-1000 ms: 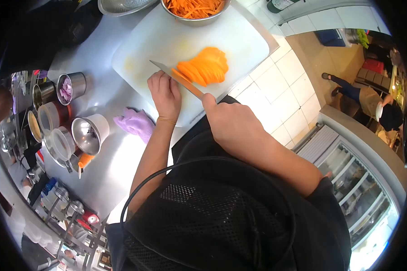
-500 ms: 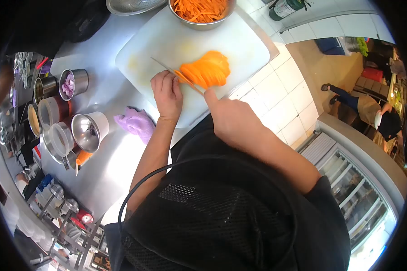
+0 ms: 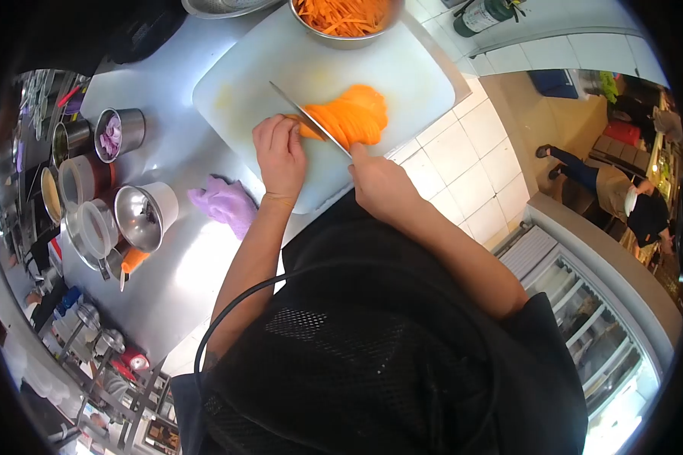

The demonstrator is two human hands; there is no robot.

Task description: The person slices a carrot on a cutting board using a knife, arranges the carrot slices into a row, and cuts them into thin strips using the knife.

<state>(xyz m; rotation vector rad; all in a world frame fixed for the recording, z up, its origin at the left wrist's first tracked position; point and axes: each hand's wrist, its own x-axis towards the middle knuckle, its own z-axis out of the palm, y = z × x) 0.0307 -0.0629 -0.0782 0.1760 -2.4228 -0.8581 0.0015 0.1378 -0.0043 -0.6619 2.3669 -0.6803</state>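
Observation:
My right hand (image 3: pixel 383 182) is closed round the handle of a kitchen knife (image 3: pixel 290 98), whose blade points up and to the left over the cutting board (image 3: pixel 250 76). Fanned carrot slices (image 3: pixel 354 114) lie overlapped on the board, to the right of the blade. Curled fingers of my left hand (image 3: pixel 279 155) press on the near end of the carrot, where a little orange shows left of the blade. The handle is mostly hidden in my right hand.
A metal bowl of carrot strips (image 3: pixel 341 21) stands at the board's far edge. A purple cloth (image 3: pixel 224 205) lies left of my left arm. Several containers, including a metal pot (image 3: pixel 120 136) and a steel bowl (image 3: pixel 138 220), stand on the left. Another person (image 3: pixel 615 189) is at far right.
The knife has shifted right and its blade now crosses the carrot slices a little farther from my left fingers. My right hand has moved slightly with it; my left hand stays nearly in place.

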